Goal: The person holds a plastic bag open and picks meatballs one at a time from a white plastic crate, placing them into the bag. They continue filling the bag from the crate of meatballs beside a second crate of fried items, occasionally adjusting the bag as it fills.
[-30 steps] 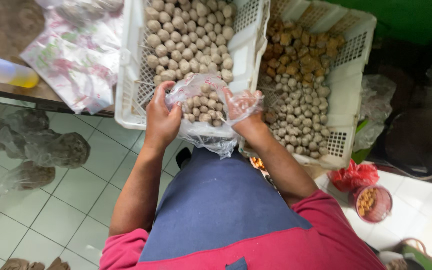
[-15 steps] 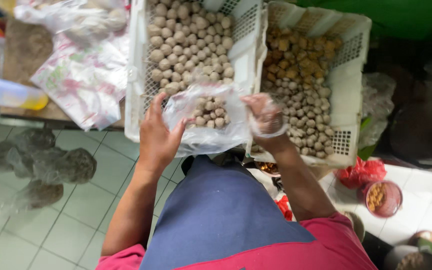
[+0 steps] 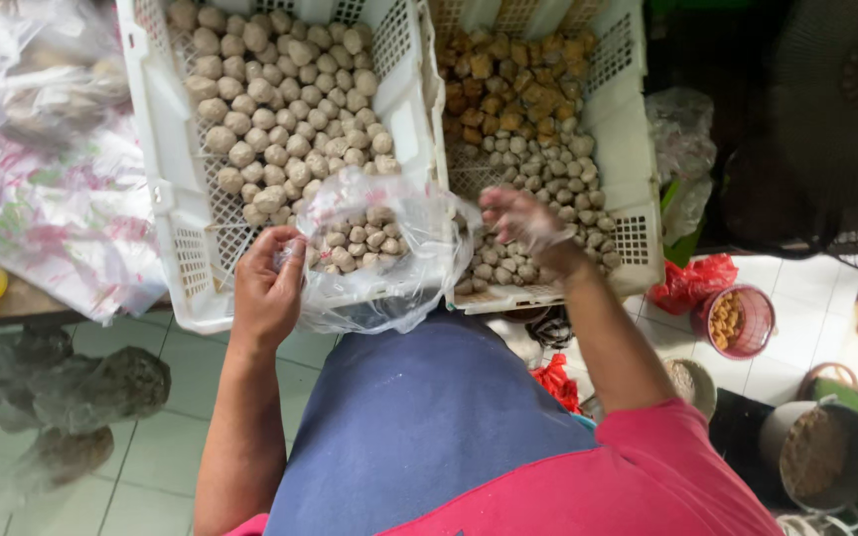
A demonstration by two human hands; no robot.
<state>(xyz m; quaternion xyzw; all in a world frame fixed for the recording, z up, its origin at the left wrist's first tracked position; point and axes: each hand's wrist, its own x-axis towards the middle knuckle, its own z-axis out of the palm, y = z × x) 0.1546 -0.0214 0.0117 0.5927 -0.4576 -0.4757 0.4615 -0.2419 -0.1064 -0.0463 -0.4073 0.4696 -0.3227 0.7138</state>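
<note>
left hand [image 3: 268,288] pinches the clear plastic bag [image 3: 379,253] of meatballs at its left edge, over the left white crate [image 3: 166,189]. right hand [image 3: 526,223], fingers loosely spread, hovers over meatballs in the right white crate [image 3: 638,179], right of the bag.

Clear plastic bag [image 3: 379,253] of pale balls between 2 white crates [image 3: 166,149].

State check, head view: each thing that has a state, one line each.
Clear plastic bag: open, partly filled with meatballs.
Left hand: gripping the bag's edge.
Right hand: blurred, above the right crate, off the bag.
Left white plastic crate: part full of pale meatballs.
Right white plastic crate: holds brown pieces and pale balls.
Small red tub: uncovered, filled.
</note>
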